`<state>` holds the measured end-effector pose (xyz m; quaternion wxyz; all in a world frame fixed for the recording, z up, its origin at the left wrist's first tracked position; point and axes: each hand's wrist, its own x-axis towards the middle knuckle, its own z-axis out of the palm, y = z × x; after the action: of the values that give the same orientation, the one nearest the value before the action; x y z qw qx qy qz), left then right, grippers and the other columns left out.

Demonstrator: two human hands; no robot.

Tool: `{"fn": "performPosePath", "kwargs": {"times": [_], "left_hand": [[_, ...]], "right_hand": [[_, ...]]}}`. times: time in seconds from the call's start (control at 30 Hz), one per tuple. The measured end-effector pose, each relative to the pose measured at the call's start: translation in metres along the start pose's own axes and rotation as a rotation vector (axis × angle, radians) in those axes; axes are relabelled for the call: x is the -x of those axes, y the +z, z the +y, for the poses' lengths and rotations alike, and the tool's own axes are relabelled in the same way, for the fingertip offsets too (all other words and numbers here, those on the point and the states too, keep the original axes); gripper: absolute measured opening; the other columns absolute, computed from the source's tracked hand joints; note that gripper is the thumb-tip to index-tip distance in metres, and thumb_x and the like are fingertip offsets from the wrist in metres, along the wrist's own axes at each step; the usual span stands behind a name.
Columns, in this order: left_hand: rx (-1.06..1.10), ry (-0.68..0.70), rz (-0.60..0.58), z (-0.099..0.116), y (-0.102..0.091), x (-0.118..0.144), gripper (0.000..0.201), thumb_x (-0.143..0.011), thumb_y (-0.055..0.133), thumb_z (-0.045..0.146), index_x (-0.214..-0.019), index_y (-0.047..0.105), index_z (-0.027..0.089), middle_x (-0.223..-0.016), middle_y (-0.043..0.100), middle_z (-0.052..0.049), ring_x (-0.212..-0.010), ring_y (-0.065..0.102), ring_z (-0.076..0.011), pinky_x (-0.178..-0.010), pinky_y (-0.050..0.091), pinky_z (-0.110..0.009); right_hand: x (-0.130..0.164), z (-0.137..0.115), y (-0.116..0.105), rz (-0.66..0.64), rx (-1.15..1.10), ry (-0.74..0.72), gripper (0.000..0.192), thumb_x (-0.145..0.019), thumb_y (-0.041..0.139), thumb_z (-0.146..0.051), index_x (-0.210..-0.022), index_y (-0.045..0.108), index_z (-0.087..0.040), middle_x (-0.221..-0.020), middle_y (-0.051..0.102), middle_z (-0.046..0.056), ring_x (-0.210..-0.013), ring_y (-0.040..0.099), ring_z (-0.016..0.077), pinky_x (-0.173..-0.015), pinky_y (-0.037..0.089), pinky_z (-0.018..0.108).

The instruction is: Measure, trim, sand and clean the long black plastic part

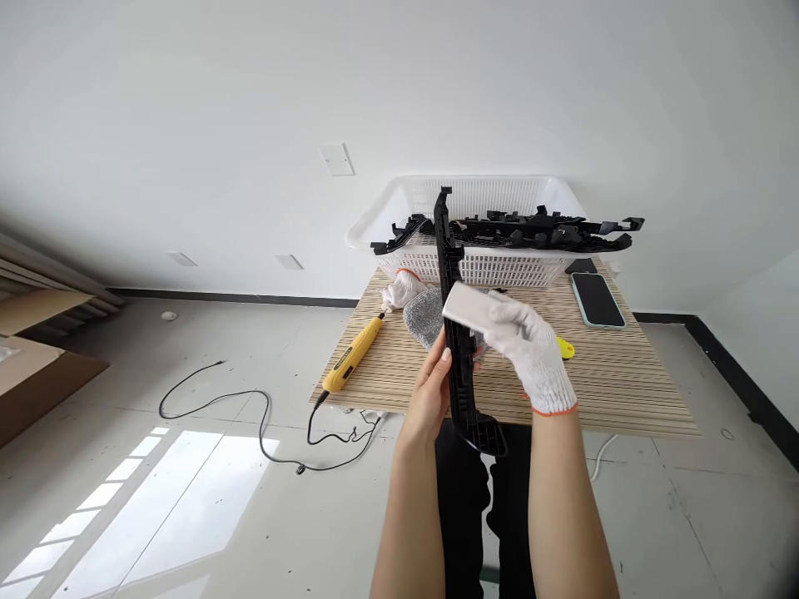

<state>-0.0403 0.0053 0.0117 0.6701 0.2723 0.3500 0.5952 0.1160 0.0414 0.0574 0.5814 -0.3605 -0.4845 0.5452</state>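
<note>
My bare left hand [430,384] grips a long black plastic trim part [450,274] near its lower end, holding it upright over the striped table [624,378]. My right hand [528,348], in a white knit glove, presses a pale grey rectangular block [469,308] against the side of the part at about mid-height.
A white slotted basket [487,262] at the table's back holds several more black trim parts [537,231]. On the table lie a yellow corded tool [353,353], a spare white glove [403,291], a grey cloth [424,318], a phone [598,299] and a small yellow object [565,348]. The cord [262,416] trails over the floor; cardboard [31,366] at left.
</note>
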Motion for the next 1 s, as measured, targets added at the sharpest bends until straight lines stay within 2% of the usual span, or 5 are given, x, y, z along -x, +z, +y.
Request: {"fn": "performPosePath", "kwargs": {"times": [0.2, 0.3, 0.47, 0.6, 1.0], "left_hand": [[-0.011, -0.016, 0.035, 0.001, 0.003, 0.001, 0.059, -0.086, 0.073, 0.039, -0.142, 0.056, 0.032, -0.133, 0.067, -0.005, -0.116, 0.067, -0.0269, -0.096, 0.056, -0.037], [-0.005, -0.007, 0.013, 0.002, 0.003, 0.002, 0.058, -0.087, 0.072, 0.039, -0.143, 0.055, 0.033, -0.136, 0.065, -0.004, -0.118, 0.066, -0.0261, -0.098, 0.054, -0.036], [-0.011, -0.027, 0.047, 0.003, 0.003, 0.002, 0.06, -0.086, 0.073, 0.041, -0.142, 0.055, 0.03, -0.124, 0.071, -0.005, -0.115, 0.068, -0.0275, -0.094, 0.055, -0.037], [-0.006, -0.013, 0.022, 0.001, 0.002, 0.002, 0.057, -0.087, 0.071, 0.041, -0.141, 0.055, 0.03, -0.123, 0.072, -0.006, -0.114, 0.068, -0.0256, -0.095, 0.054, -0.035], [-0.099, -0.031, 0.112, 0.001, 0.002, 0.001, 0.047, -0.081, 0.073, 0.055, -0.104, 0.074, 0.014, -0.094, 0.077, -0.009, -0.081, 0.069, -0.0184, -0.07, 0.052, -0.025]], "right_hand": [[-0.003, 0.006, 0.009, -0.023, -0.004, -0.022, 0.026, -0.069, 0.082, -0.025, -0.091, 0.067, -0.026, -0.144, 0.055, 0.002, -0.127, 0.058, 0.0288, -0.096, 0.058, 0.047], [-0.002, 0.005, 0.011, 0.124, -0.048, -0.118, 0.028, -0.069, 0.081, -0.02, -0.092, 0.067, -0.027, -0.144, 0.054, 0.001, -0.13, 0.056, 0.0265, -0.101, 0.055, 0.044], [-0.001, 0.005, 0.006, -0.082, -0.002, 0.022, 0.026, -0.068, 0.082, -0.022, -0.09, 0.068, -0.024, -0.142, 0.056, 0.004, -0.125, 0.059, 0.0291, -0.089, 0.061, 0.044], [-0.001, 0.002, 0.003, 0.112, -0.041, -0.096, 0.028, -0.068, 0.082, -0.02, -0.091, 0.067, -0.026, -0.143, 0.055, 0.002, -0.129, 0.056, 0.0265, -0.1, 0.055, 0.043], [0.001, 0.002, 0.002, -0.129, 0.013, 0.066, 0.026, -0.068, 0.082, -0.02, -0.091, 0.07, -0.026, -0.142, 0.057, 0.002, -0.121, 0.061, 0.0274, -0.089, 0.059, 0.042]]}}
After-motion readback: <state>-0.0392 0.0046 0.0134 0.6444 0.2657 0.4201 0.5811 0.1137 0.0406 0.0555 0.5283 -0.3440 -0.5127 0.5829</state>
